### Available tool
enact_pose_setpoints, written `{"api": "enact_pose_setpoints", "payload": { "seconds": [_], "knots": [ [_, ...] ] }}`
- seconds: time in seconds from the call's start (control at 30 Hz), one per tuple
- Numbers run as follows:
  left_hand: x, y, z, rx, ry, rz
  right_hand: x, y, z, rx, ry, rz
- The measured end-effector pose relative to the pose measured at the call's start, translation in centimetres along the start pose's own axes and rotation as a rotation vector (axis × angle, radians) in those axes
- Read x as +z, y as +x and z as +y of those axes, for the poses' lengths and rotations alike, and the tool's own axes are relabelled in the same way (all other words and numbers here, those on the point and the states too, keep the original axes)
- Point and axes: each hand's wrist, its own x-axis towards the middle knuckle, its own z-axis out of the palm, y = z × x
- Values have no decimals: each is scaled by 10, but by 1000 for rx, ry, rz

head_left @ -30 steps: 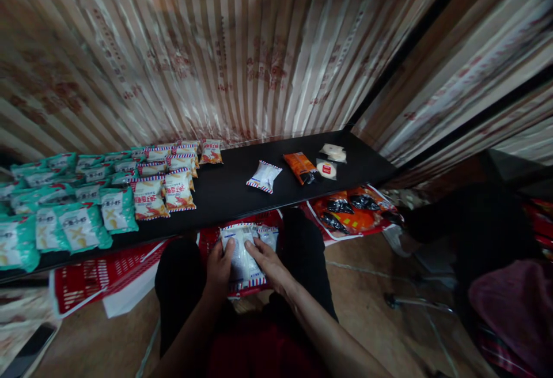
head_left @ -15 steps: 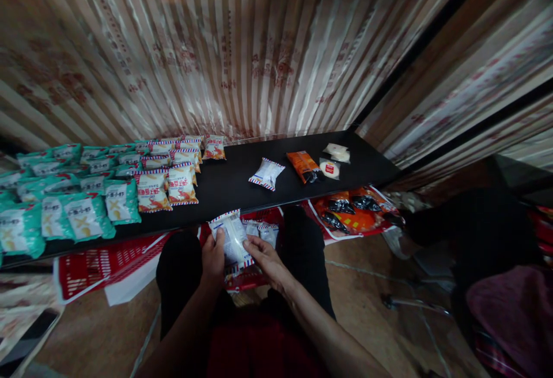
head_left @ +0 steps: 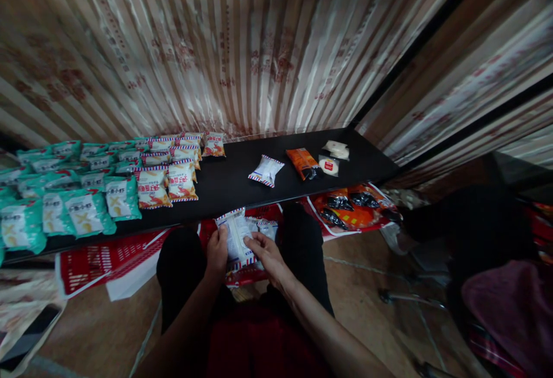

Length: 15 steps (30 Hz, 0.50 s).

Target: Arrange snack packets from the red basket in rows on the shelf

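Note:
Between my two hands is a white snack bag (head_left: 235, 238) with red-and-blue striped ends, its printed side facing me. My left hand (head_left: 217, 253) grips its left edge, thumb on top. Thumb and fingers of my right hand (head_left: 266, 256) pinch its right side. Beneath it, between my knees, a red basket (head_left: 248, 276) holds more white bags (head_left: 268, 228), partly hidden by my hands. On the black table (head_left: 228, 179) ahead lie a similar white bag (head_left: 266, 171), an orange packet (head_left: 303, 163) and two clear packs with round white pieces (head_left: 329, 165).
Rows of teal snack bags (head_left: 88, 212) and orange-and-white bags (head_left: 182, 180) fill the table's left part. A red basket of orange packets (head_left: 345, 211) stands below at right, another red basket (head_left: 93, 265) at left. A person's leg (head_left: 470, 222) and a chair leg (head_left: 412, 298) are at right.
The white bag in my hands has shifted slightly right and turned a little. My right thumb lies further over its face. Things on the table stay put.

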Motion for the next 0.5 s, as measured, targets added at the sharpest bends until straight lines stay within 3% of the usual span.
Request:
{"api": "enact_pose_setpoints", "payload": {
  "seconds": [0.13,0.2,0.33,0.5],
  "knots": [
    [2,-4,2,234,156,270,-1,0,4,-59,-78,39],
    [2,-8,6,362,231,337,0,-1,4,-70,-121,43],
    [1,-13,13,500,262,225,0,-5,1,-115,-220,55],
    [-1,-12,10,490,255,119,-2,-10,-5,-193,-304,77]
  ]
}}
